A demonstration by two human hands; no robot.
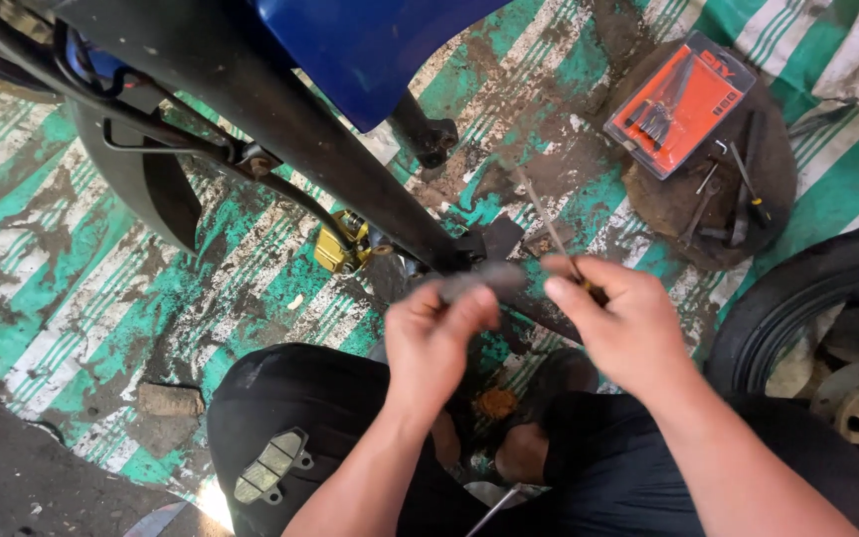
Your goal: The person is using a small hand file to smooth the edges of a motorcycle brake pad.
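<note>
Bare forearms, ringless hands (429,338), black trousers (300,418).

The black fork leg (330,149) is slanting across the space just beyond both hands, blocking any straight reach to the yellow caliper (342,245) behind it. The tyre (797,288) is closing off the right side. Striped floor (72,288) at left is lying open, bounded by the black mudguard (146,184).
</note>
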